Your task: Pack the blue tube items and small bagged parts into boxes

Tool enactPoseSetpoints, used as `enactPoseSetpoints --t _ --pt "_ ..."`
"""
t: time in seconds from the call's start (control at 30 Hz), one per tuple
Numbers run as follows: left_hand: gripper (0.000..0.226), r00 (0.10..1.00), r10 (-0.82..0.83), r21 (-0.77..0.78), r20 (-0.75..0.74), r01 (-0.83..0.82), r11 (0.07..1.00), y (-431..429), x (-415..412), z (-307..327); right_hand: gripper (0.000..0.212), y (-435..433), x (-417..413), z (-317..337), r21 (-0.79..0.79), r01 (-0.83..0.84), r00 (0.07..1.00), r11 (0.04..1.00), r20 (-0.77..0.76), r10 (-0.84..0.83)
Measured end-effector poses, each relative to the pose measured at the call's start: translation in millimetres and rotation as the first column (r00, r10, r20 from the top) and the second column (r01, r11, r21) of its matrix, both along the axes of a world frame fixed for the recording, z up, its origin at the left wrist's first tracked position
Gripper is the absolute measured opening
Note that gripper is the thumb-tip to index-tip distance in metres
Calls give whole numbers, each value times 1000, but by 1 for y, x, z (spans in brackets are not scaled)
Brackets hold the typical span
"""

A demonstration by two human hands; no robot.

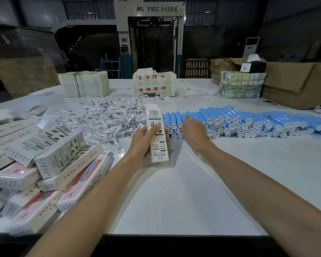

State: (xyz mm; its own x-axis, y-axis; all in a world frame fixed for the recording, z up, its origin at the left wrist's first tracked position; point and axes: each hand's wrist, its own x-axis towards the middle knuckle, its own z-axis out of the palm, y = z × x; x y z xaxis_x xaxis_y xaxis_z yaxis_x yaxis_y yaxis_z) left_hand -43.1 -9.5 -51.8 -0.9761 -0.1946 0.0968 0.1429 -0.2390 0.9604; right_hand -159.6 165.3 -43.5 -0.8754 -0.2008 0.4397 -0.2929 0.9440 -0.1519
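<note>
My left hand grips a long white printed box, held upright over the white table with its open flap end pointing away from me. My right hand reaches onto the near left end of a wide stack of blue tubes with white caps; its fingers lie over a tube, and whether they grip one is hidden. A heap of small clear bagged parts lies just left of the box.
Filled white and pink boxes are piled at the left edge. Stacks of flat cartons, a block of printed boxes and a wrapped bundle stand at the back. Brown cardboard cartons sit at the right.
</note>
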Motion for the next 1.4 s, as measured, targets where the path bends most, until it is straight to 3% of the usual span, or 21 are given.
enactPoseSetpoints --t 0.1,0.27,0.43,0.5,0.57,0.63,0.7,0.77,0.83,0.9,1.0,1.13,1.3,1.4 --pt "34 999 -29 8 -14 29 1000 1 0 -1 20 1 9 -1 -96 18 1000 995 -6 -19" --pt "33 998 -59 -58 -3 59 997 4 3 0 59 0 14 2 -219 25 995 975 102 -2" --pt "30 997 -64 -119 33 68 991 1 11 2 51 -4 11 6 -321 75 988 944 150 -28" --pt "32 997 -70 -101 32 73 992 -1 12 4 54 -2 8 6 -417 107 970 902 243 -3" --pt "35 996 -80 -89 29 82 993 -1 12 5 49 5 7 12 -605 159 909 780 398 124" --pt "36 994 -103 -96 23 105 990 1 13 5 33 13 13 20 -835 228 847 501 424 320" --pt "39 991 -136 -90 14 137 987 3 15 5 26 23 26 29 -959 194 855 204 268 444" --pt "42 985 -171 -97 2 170 981 4 16 5 20 32 37 41 -998 51 843 21 55 535" --pt "46 981 -193 -134 2 192 972 6 16 5 16 36 47 58 -992 -74 774 -102 -122 621" --pt "48 979 -205 -168 10 204 964 8 16 5 14 38 54 76 -982 -181 750 -52 -172 639" --pt "52 976 -219 -192 4 216 957 10 17 6 25 34 60 96 -951 -273 808 146 -144 572" --pt "51 971 -237 -209 -25 227 951 11 18 6 30 23 66 104 -901 -271 848 338 -57 526" --pt "41 976 -212 -226 -40 198 954 10 20 5 6 26 66 103 -820 -228 856 524 88 510" --pt "40 973 -229 -252 -41 211 944 12 21 7 15 30 64 102 -729 -233 817 644 212 536"
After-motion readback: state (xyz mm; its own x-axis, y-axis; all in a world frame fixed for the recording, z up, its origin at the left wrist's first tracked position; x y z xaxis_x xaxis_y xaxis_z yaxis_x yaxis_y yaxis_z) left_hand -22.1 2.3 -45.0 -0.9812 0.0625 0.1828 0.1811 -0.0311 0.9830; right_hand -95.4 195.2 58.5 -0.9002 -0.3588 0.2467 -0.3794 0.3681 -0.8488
